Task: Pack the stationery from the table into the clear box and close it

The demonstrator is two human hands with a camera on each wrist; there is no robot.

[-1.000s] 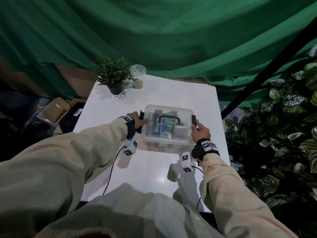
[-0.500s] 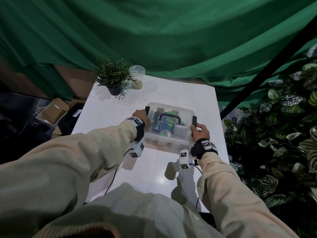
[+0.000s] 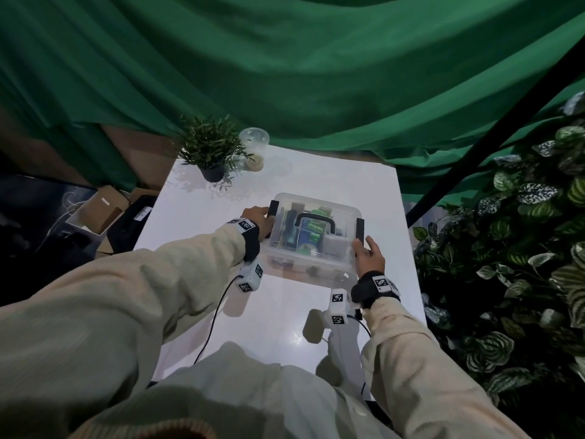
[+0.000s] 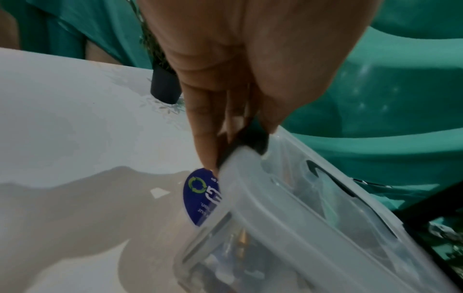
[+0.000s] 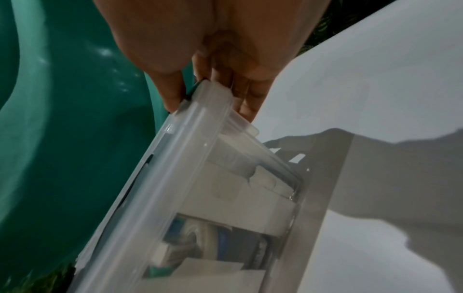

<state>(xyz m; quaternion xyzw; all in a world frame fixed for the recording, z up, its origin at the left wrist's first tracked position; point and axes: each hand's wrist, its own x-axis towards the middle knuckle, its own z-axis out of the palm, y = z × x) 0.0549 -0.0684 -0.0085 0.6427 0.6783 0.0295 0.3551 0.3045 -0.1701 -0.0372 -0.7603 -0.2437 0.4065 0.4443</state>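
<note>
Clear plastic box: one clear box (image 3: 311, 245) with its lid (image 3: 316, 217) on, standing in the middle of the table, nearer the right edge.
Handle: one black carrying handle (image 3: 315, 220) lying flat across the lid.
Latches: two black clips, one at each short end; left clip (image 3: 273, 209), right clip (image 3: 360, 229).
Contents: stationery packed inside, seen through the plastic; green items (image 3: 318, 228), a blue one, dark upright pieces at the left, a pale block (image 3: 335, 245) at the right. An exact count cannot be told.
Sticker: one dark blue oval label (image 4: 204, 196) on the box's left end wall.
Left hand: left hand (image 3: 258, 218) at the box's left end, fingers (image 4: 208, 126) curled down over the black clip and pressing on it.
Right hand: right hand (image 3: 368, 253) at the box's right end, thumb on the lid edge, fingers (image 5: 248, 95) running down the outer wall under the rim; it clasps that end.
Wrists: two black bands with white marker blocks, one per arm; cream sleeves.
Table: white glossy table (image 3: 196, 217), hand shadows on it.
Far corner: one small potted plant (image 3: 210, 150) in a dark pot, one clear jar (image 3: 253, 148) just beside it.
Room: green cloth (image 3: 285, 74) draped behind, patterned foliage (image 3: 522, 248) at the right, an open cardboard box (image 3: 96, 210) on the floor at the left.
</note>
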